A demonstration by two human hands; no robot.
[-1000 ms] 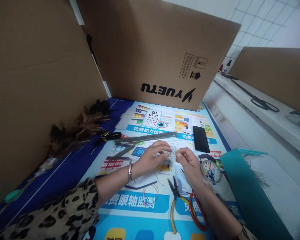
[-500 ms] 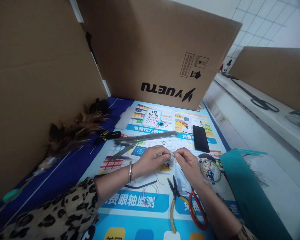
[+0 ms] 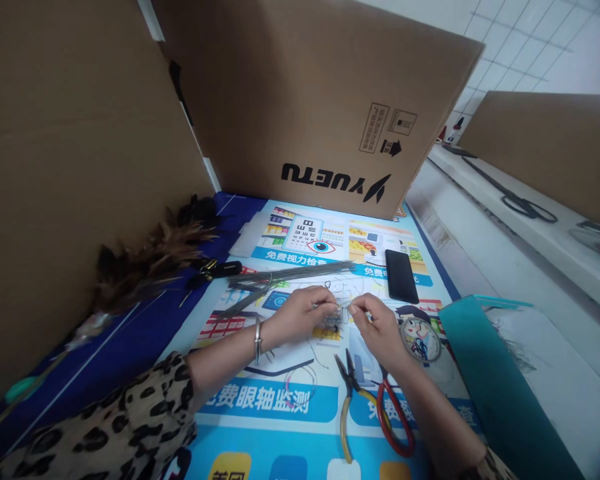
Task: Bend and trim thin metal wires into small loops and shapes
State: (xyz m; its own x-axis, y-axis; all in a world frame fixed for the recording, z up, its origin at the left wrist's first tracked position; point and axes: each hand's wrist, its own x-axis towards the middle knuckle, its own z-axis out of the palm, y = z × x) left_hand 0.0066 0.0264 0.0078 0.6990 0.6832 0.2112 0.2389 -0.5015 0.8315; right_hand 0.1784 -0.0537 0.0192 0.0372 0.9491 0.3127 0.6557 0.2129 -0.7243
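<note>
My left hand (image 3: pixel 307 310), with a silver bangle at the wrist, pinches a thin wire (image 3: pixel 344 308) between thumb and forefinger. Facing it, my right hand (image 3: pixel 377 327) has its fingertips closed on the same thin strand, a short gap from the left fingertips. The strand is very fine and its full shape is hard to make out. Below my hands lie pliers with yellow handles (image 3: pixel 347 427) and a red-handled tool (image 3: pixel 395 427), its head partly under my right forearm. Behind my left hand rests a bundle of straight grey wires (image 3: pixel 300 272).
A black phone (image 3: pixel 401 277) lies at the right, above a round clear dish (image 3: pixel 420 340) with small dark pieces. A teal folder (image 3: pixel 495 373) borders the right side. Brown feathers (image 3: pixel 150 263) lie left, beside a tall cardboard panel (image 3: pixel 320 100). Loose pink-and-white strands (image 3: pixel 300 393) lie in front.
My left hand has shifted slightly left and up, so the gap between the two sets of fingertips is a bit wider. My right hand has barely moved.
</note>
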